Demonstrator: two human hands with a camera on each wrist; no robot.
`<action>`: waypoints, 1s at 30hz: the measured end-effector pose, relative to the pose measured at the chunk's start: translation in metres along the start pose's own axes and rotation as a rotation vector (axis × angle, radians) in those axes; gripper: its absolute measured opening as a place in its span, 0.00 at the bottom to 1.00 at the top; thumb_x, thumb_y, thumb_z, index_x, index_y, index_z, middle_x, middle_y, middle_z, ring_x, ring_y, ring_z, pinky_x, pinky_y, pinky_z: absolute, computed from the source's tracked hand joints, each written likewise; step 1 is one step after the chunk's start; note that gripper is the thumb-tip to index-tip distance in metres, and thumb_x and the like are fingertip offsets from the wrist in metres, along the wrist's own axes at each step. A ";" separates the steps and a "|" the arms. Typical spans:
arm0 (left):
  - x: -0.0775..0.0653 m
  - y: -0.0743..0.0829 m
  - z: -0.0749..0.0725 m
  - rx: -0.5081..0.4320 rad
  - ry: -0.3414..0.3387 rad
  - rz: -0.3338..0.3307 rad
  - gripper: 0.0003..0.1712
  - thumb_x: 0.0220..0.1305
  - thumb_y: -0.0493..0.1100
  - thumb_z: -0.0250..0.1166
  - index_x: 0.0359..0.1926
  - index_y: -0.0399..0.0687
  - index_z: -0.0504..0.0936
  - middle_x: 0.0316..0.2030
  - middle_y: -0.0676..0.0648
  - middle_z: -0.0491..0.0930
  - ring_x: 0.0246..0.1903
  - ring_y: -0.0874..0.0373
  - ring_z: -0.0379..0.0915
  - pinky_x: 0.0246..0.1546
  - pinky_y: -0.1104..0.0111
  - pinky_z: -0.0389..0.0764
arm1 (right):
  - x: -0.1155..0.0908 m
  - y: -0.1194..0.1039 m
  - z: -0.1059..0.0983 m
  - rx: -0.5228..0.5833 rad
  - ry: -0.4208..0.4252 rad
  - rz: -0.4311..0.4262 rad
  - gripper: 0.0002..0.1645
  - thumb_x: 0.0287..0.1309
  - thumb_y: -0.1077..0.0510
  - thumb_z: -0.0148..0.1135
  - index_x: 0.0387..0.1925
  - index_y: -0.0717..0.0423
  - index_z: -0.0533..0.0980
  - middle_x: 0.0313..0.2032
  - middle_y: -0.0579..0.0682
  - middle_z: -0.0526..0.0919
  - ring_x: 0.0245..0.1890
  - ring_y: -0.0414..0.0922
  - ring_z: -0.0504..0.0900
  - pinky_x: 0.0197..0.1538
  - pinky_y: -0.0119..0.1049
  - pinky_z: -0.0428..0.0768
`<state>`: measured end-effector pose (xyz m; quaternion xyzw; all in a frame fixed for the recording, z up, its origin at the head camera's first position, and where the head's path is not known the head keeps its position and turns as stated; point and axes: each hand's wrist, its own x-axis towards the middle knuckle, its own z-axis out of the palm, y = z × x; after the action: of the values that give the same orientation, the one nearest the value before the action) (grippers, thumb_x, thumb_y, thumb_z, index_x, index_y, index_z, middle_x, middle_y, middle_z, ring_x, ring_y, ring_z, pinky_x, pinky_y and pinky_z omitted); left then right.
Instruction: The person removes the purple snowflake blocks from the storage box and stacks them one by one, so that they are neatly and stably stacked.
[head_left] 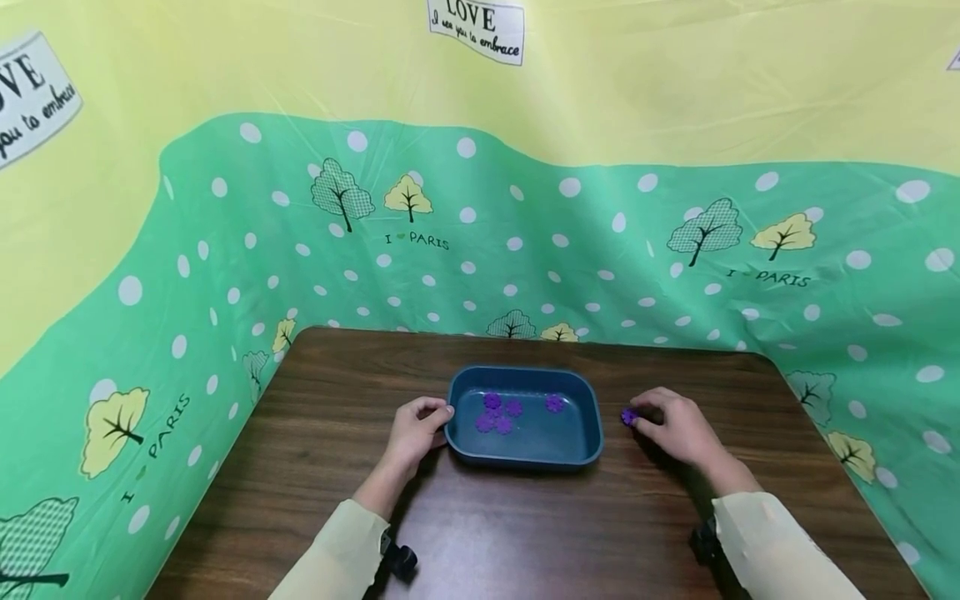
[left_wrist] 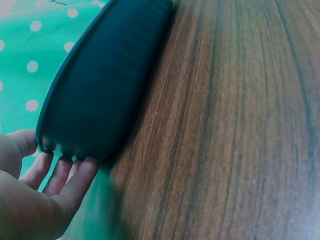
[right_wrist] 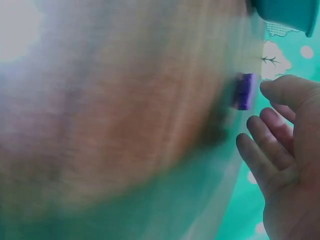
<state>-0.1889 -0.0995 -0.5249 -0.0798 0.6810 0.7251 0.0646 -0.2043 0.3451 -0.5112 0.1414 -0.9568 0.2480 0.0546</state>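
Observation:
A dark blue rectangular tray [head_left: 525,457] rests on the table, with several purple flower-shaped discs [head_left: 554,403] lying flat inside, mostly grouped in its left half. My left hand [head_left: 412,432] grips the tray's left end. Its thumb is at the rim and its fingertips press the outer wall, as the left wrist view [left_wrist: 45,200] shows. To the right of the tray, my right hand [head_left: 678,429] pinches another purple flower-shaped disc [head_left: 628,417] at thumb and index finger. That disc stands edge-on in the right wrist view, by the thumb tip; the other fingers are loosely bent.
The brown wood-grain table [head_left: 480,533] extends around the tray. A green and yellow printed cloth [head_left: 525,233] hangs behind the table and along its sides. Each wrist carries a small black camera mount, such as the left one [head_left: 401,562].

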 end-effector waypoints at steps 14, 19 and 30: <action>0.000 0.000 0.000 0.012 0.003 -0.011 0.18 0.69 0.40 0.68 0.53 0.30 0.81 0.38 0.47 0.81 0.40 0.53 0.80 0.36 0.62 0.89 | 0.029 -0.037 -0.020 0.004 0.044 -0.104 0.14 0.62 0.60 0.71 0.49 0.56 0.84 0.47 0.53 0.85 0.47 0.54 0.84 0.46 0.53 0.85; -0.001 0.003 -0.001 0.018 0.007 -0.011 0.17 0.68 0.40 0.68 0.51 0.32 0.82 0.38 0.46 0.81 0.39 0.53 0.81 0.37 0.63 0.89 | 0.040 -0.059 -0.017 0.031 0.058 -0.155 0.14 0.61 0.59 0.72 0.48 0.56 0.85 0.46 0.51 0.85 0.45 0.53 0.85 0.45 0.53 0.86; -0.002 0.002 0.000 0.008 0.008 -0.005 0.17 0.68 0.40 0.68 0.52 0.31 0.82 0.37 0.47 0.81 0.36 0.57 0.80 0.36 0.63 0.89 | 0.059 -0.103 0.006 0.102 -0.021 -0.179 0.17 0.62 0.56 0.73 0.51 0.55 0.84 0.49 0.50 0.84 0.46 0.49 0.84 0.47 0.48 0.86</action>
<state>-0.1873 -0.0995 -0.5222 -0.0843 0.6838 0.7219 0.0641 -0.2300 0.2418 -0.4591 0.2315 -0.9270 0.2889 0.0593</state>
